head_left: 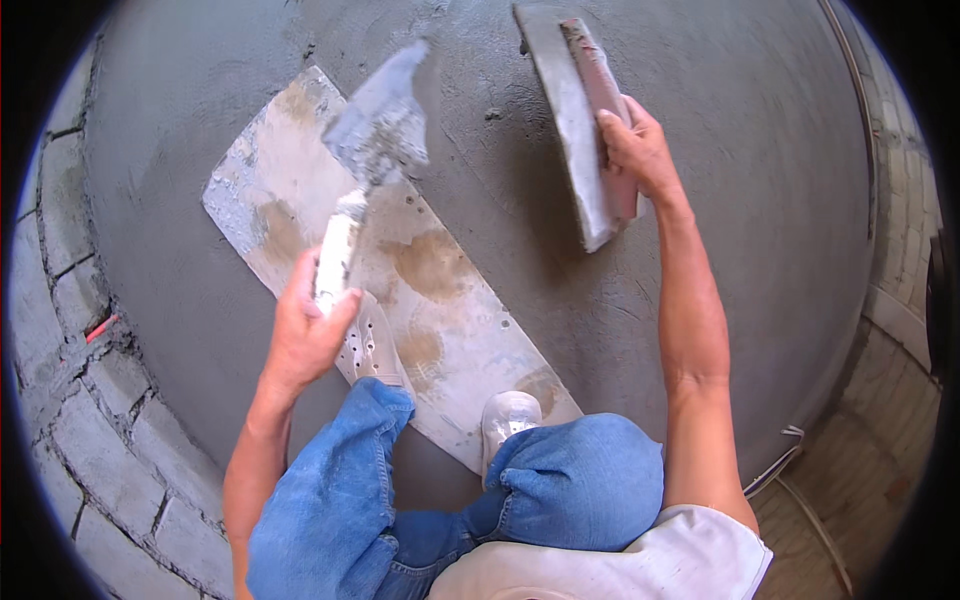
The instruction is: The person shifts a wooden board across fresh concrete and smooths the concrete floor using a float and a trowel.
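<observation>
My left hand [312,325] is closed round the pale handle of a pointed trowel [385,125]. Its metal blade points away from me above a board and carries some wet mortar near the handle end. In my right hand [640,148] is a plastering float [580,130] with a reddish grip and a long, flat metal face, tilted on edge. The float seems held a little above the wet grey mortar floor [700,330], with a shadow beneath it. My fingertips on the far side of the float's grip are partly hidden.
I squat on a long, stained pale board [470,320] lying on the mortar, a light shoe [508,420] on it. A block wall [75,290] runs along the left. At the right are another wall [900,270] and thin cables [775,465].
</observation>
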A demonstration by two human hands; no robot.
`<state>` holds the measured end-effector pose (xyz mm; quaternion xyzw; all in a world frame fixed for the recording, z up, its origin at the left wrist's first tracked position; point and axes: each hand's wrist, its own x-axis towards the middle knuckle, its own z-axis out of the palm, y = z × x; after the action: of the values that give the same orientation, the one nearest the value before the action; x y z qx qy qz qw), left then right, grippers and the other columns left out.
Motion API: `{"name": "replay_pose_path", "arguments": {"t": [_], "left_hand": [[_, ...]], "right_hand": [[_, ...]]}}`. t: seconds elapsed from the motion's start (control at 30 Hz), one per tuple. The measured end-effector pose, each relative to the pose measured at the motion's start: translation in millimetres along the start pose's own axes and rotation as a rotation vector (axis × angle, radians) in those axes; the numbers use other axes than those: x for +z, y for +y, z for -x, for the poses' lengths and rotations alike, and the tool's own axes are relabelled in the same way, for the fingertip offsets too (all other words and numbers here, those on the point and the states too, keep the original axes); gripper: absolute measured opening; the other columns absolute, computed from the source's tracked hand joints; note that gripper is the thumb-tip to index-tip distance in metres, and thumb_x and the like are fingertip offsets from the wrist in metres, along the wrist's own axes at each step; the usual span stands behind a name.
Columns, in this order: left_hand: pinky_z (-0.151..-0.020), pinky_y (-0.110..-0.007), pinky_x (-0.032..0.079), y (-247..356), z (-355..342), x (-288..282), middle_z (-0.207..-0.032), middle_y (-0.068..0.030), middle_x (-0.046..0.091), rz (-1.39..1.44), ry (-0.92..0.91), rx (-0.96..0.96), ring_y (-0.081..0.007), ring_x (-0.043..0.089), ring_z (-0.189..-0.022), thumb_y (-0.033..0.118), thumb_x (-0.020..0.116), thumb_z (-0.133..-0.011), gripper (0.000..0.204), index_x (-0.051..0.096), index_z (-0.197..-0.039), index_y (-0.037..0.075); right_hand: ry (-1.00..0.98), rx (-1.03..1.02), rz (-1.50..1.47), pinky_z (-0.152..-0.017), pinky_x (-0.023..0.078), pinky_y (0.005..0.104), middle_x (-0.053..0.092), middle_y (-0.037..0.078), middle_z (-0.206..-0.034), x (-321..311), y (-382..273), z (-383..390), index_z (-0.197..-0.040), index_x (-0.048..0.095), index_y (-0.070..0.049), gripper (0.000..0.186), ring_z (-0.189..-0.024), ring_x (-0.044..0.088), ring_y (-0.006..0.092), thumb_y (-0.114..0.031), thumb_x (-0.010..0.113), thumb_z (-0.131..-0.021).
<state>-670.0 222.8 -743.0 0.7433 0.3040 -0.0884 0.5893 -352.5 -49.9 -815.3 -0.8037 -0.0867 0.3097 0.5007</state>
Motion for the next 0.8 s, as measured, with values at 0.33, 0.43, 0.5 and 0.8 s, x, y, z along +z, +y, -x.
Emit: {"name": "replay_pose_path", "arguments": {"t": [0.33, 0.43, 0.5, 0.8], "left_hand": [[-0.045, -0.020, 0.037, -13.0, 16.2, -37.8, -0.076, 0.0012, 0.054, 0.151, 0.147, -0.195, -0.0039, 0.045, -0.052, 0.010, 0.058, -0.088, 0.041, 0.045, -0.126, 0.001], [-0.045, -0.020, 0.037, -15.5, 17.0, -40.3, -0.074, 0.0013, 0.053, 0.148, 0.149, -0.230, -0.0039, 0.045, -0.051, 0.009, 0.058, -0.088, 0.040, 0.046, -0.125, 0.001], [-0.044, -0.020, 0.037, -19.2, 17.1, -41.1, -0.074, 0.0014, 0.053, 0.137, 0.153, -0.238, -0.0039, 0.045, -0.051, 0.009, 0.058, -0.088, 0.040, 0.046, -0.125, 0.001], [-0.046, -0.020, 0.037, -22.0, 18.9, -46.2, -0.073, 0.0026, 0.050, 0.127, 0.146, -0.274, -0.0035, 0.044, -0.054, 0.007, 0.059, -0.087, 0.036, 0.048, -0.120, 0.000]], "right_hand": [[-0.040, 0.122, -0.240, -0.045, 0.038, 0.0216, 0.043, -0.006, -0.067, -22.7, 7.9, 11.9, -0.118, 0.052, -0.003, 0.029, -0.049, 0.038, 0.0027, -0.022, 0.054, -0.097], [0.029, 0.058, 0.086, -0.054, 0.049, 0.0282, 0.058, 0.002, -0.073, -6.7, 21.9, 8.2, -0.120, 0.056, -0.001, 0.032, -0.058, 0.055, 0.0092, -0.022, 0.055, -0.095], [0.141, -0.204, 0.312, -0.069, 0.052, 0.0364, 0.067, 0.013, -0.085, 18.7, 54.2, -5.7, -0.120, 0.056, -0.001, 0.034, -0.073, 0.064, 0.0211, -0.022, 0.057, -0.093], [0.276, -0.069, 0.357, -0.079, 0.050, 0.0406, 0.066, 0.024, -0.095, 41.0, 73.6, -62.6, -0.115, 0.058, -0.003, 0.034, -0.089, 0.066, 0.0369, -0.027, 0.056, -0.091]]}}
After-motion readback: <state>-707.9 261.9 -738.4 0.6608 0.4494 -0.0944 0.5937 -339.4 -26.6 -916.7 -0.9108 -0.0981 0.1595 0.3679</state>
